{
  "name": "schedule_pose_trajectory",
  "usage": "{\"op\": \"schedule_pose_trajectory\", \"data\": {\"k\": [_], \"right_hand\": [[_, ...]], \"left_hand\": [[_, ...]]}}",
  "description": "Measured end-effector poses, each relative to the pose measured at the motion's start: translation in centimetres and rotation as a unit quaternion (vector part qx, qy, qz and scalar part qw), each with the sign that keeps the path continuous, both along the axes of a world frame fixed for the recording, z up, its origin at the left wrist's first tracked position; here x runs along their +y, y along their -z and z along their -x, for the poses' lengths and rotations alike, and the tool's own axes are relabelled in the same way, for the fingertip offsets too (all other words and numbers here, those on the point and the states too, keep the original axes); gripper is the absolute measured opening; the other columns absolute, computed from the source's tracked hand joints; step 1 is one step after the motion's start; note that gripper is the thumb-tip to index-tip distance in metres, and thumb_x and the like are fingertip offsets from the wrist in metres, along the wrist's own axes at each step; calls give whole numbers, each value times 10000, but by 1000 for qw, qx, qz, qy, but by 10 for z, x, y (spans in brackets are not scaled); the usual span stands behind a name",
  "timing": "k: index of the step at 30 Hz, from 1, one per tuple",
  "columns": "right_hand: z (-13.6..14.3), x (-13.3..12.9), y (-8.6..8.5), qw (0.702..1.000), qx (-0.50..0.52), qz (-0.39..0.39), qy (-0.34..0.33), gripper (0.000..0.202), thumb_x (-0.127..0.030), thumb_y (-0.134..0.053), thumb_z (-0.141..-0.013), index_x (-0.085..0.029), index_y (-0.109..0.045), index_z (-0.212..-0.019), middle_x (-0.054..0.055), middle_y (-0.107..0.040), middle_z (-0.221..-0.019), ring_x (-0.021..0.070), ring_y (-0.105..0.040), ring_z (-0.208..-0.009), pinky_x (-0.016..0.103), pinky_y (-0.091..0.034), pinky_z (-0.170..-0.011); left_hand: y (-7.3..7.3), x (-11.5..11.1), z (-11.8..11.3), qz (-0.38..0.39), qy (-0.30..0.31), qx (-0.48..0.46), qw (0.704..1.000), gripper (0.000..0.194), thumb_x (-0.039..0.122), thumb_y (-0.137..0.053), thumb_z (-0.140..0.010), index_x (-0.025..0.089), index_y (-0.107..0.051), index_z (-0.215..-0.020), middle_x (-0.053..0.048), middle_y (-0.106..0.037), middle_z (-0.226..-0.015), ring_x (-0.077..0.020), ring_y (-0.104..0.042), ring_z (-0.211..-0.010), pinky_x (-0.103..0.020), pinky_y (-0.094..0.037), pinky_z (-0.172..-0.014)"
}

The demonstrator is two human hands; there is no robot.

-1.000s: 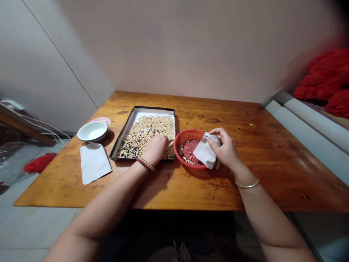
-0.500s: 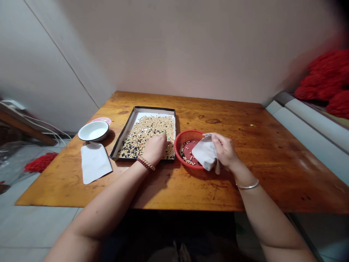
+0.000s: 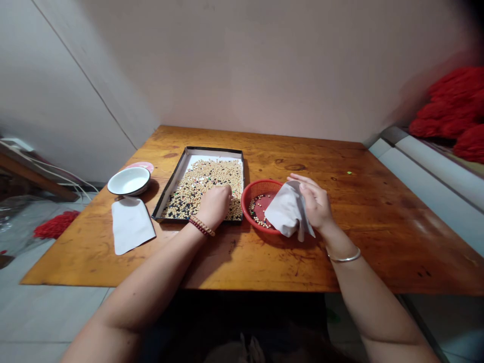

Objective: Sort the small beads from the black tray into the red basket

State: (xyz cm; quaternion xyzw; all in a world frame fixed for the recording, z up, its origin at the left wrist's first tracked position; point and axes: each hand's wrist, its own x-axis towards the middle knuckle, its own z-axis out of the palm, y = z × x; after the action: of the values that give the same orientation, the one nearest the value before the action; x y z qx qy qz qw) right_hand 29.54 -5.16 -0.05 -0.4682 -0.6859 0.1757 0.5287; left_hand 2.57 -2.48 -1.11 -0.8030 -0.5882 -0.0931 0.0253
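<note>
My left hand (image 3: 215, 205) is closed over the near right part of a shallow black-rimmed tray (image 3: 160, 205). Its fingertips are turned away, so whatever they grip is hidden. Pale beans (image 3: 223, 170) cover much of the tray's floor, with dark ones thickest at the near left. Beside the tray stands a red plastic basket (image 3: 247, 220) with a few pale and dark beans on its bottom. A pale grey cloth (image 3: 286, 205) drapes over the basket's right side. My right hand (image 3: 316, 204) grips that cloth at its right edge, thumb in front and fingers partly behind it.
At the left, a white enamel bowl (image 3: 129, 181) stands beside a pink dish (image 3: 145, 165). A white sheet-like piece (image 3: 132, 226) lies in front of the bowl. A small green bit (image 3: 349, 173) rests on the wooden table (image 3: 378, 227). Red bundles (image 3: 457, 111) are piled at the right.
My right hand has shifted its hold on the cloth, its fingers now stretched further behind it, and the cloth hangs more spread out. My left hand has stayed in place.
</note>
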Motion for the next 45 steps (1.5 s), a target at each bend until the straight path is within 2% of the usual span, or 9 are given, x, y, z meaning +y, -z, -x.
{"op": "schedule_pose_trajectory", "data": {"k": [4, 8, 11, 13, 19, 24, 30, 39, 45], "right_hand": [[3, -3, -6, 996, -16, -46, 70, 342, -354, -423, -964, -174, -711, -919, 104, -696, -1017, 217, -634, -981, 352, -481, -868], [5, -10, -9, 989, -88, -59, 104, 310, -373, -522, -923, -183, -682, -737, 43, -655, -685, 169, -599, -634, 284, -440, -593], [8, -18, -9, 979, -173, -91, 52, 224, -343, -583, -895, -197, -696, -768, 31, -681, -684, 156, -609, -609, 275, -432, -596], [11, -23, -8, 974, -200, -107, 5, 176, -310, -595, -891, -202, -703, -802, 33, -709, -723, 155, -639, -635, 268, -449, -624], [23, -33, -8, 973, -188, -121, -62, 130, -244, -592, -889, -199, -700, -832, 30, -718, -747, 146, -652, -650, 264, -472, -645], [26, -36, -7, 983, -146, -67, -83, 215, -292, -529, -914, -228, -708, -813, 44, -712, -780, 165, -651, -691, 287, -501, -647], [25, -37, -5, 985, -141, -52, -81, 207, -323, -541, -905, -239, -727, -871, 51, -717, -819, 184, -656, -743, 314, -518, -688], [24, -37, -10, 985, -112, -37, -124, 156, -297, -588, -889, -243, -734, -899, 32, -743, -845, 174, -680, -739, 296, -515, -687], [25, -35, -15, 989, -37, 2, -144, 391, -460, -468, -933, -226, -735, -770, 55, -704, -784, 185, -659, -754, 327, -513, -719]], "left_hand": [[-6, -2, -3, -67, 20, -15, 997, 187, 152, -421, -933, 121, -606, -933, -108, -655, -792, -214, -601, -725, -309, -426, -642], [-14, -7, -12, -110, 96, -181, 973, 127, 215, -519, -927, 156, -631, -934, -74, -675, -858, -186, -593, -798, -314, -453, -738], [-19, -16, -23, -68, 211, -332, 917, 90, 257, -614, -886, 192, -658, -931, -23, -681, -857, -135, -592, -777, -286, -474, -754], [-22, -26, -31, -69, 271, -374, 884, 76, 271, -653, -858, 209, -680, -894, -27, -670, -911, -136, -589, -848, -305, -482, -800], [-15, -44, -46, -116, 334, -374, 857, 70, 284, -691, -820, 220, -698, -849, -72, -583, -1213, -183, -548, -1093, -365, -510, -866], [-2, -46, -48, -137, 310, -374, 863, 85, 242, -628, -870, 170, -672, -867, -78, -645, -1069, -133, -628, -917, -262, -537, -766], [-3, -47, -49, -81, 263, -361, 891, 147, 267, -571, -907, 161, -668, -879, -57, -676, -909, -114, -628, -771, -227, -520, -707], [-4, -48, -48, -67, 296, -400, 865, 98, 232, -593, -893, 167, -665, -880, -45, -698, -896, -108, -647, -812, -222, -521, -736], [-3, -47, -46, -84, 283, -402, 867, 60, 186, -608, -859, 153, -643, -824, -37, -705, -845, -100, -646, -736, -202, -517, -676]]}}
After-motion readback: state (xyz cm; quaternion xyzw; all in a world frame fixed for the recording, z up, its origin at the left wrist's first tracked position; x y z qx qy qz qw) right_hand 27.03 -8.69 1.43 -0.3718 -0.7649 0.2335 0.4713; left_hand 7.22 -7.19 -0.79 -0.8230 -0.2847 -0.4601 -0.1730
